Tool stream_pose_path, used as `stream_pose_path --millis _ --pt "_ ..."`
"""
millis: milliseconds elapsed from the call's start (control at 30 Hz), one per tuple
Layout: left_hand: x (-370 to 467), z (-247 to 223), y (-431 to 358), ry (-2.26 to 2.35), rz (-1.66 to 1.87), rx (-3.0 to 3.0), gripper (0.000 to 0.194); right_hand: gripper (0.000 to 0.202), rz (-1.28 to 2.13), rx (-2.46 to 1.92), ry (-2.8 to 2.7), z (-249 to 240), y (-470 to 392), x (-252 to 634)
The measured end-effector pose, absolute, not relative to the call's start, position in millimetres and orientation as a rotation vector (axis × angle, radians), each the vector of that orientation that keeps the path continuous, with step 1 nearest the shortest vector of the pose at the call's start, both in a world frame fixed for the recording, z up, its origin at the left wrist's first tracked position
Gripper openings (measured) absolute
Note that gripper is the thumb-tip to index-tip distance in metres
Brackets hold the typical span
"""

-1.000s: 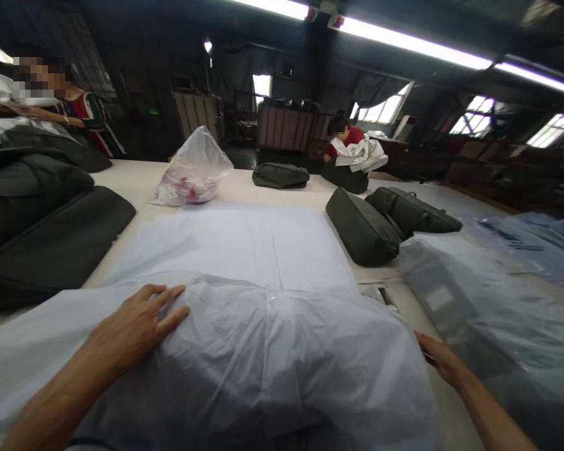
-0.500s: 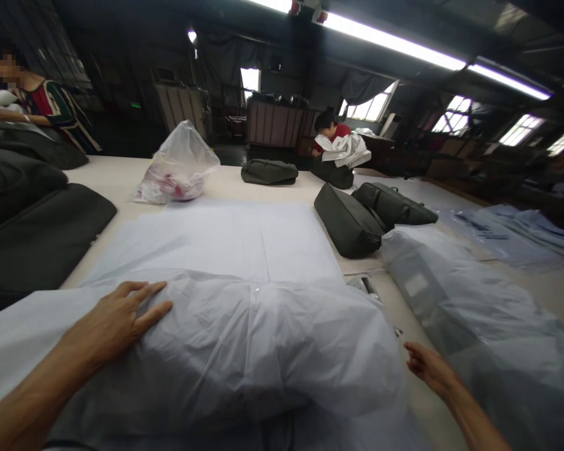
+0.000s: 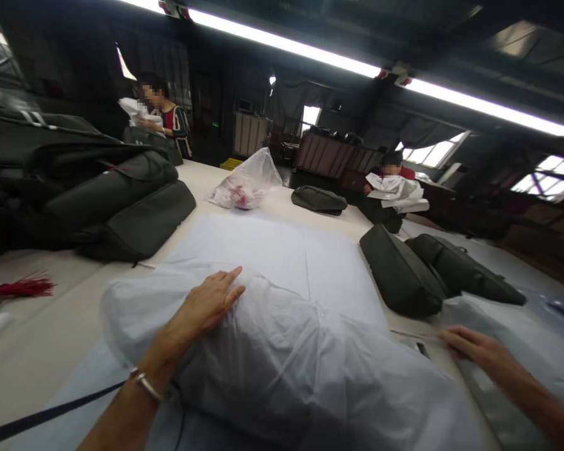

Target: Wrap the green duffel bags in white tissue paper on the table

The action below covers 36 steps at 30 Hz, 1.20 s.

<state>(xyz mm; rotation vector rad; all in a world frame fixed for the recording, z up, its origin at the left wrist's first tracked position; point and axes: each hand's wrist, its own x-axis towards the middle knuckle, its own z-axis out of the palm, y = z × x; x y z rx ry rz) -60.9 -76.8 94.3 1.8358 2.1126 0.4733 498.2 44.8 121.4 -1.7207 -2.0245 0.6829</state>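
A bulky item in a translucent white plastic bag point(image 3: 310, 357) lies across the table before me. My left hand point(image 3: 211, 297) rests on its top, fingers stretched and thumb apart, holding nothing. To the right of the wrapped item, my right hand point(image 3: 470, 344) is closed with the fingertips pinched together. A thin, pale strip seems to run left from the fingertips, but blur hides what it is. A small dark-and-metal object point(image 3: 422, 349) lies just left of that hand, partly hidden by the wrapping. Beneath the right forearm lies another plastic-wrapped bag point(image 3: 512, 332).
White sheets point(image 3: 272, 244) lie beyond the wrapped item. Dark bags are piled point(image 3: 141, 219) at left; two more point(image 3: 399, 269) lie at right. A clear bag with red-and-white contents point(image 3: 247, 185), a small dark bag point(image 3: 318, 199) and red ties point(image 3: 19, 288) are on the table. Two people work beyond.
The view has swung left, bringing the dark pile and red ties into sight. My left hand stays on the wrapped item. My right hand has moved outward to the right, away from the small object.
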Motion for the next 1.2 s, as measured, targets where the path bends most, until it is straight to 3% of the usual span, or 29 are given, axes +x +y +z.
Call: stream_pose_path --millis 167,300,433,600,767,900,1000,1200 --pt "-75 89 -84 2.062 0.587 1.78 0.058 0.034 1.372 -1.155 -2.323 210 49 254" --pt "-80 85 -85 2.027 0.641 1.769 0.06 0.035 1.893 -0.85 -2.595 206 46 123" --pt "-83 80 -86 2.017 0.721 1.781 0.061 0.036 1.907 -0.751 -2.928 178 70 55" --pt "-83 71 -88 2.0 0.772 1.787 0.066 0.04 1.519 -0.944 -3.358 147 102 11" --pt "-82 67 -89 2.042 0.698 1.79 0.065 0.05 1.379 -0.971 -3.543 140 105 -4" --pt "-83 68 -88 2.041 0.651 1.797 0.065 0.075 0.914 -0.935 -3.593 136 116 3" --pt "-85 67 -88 2.044 0.676 1.813 0.063 0.1 1.055 -0.918 -3.348 133 128 22" --pt "-85 62 -89 2.062 0.744 1.868 0.062 0.085 1.483 -0.593 -2.939 113 106 41"
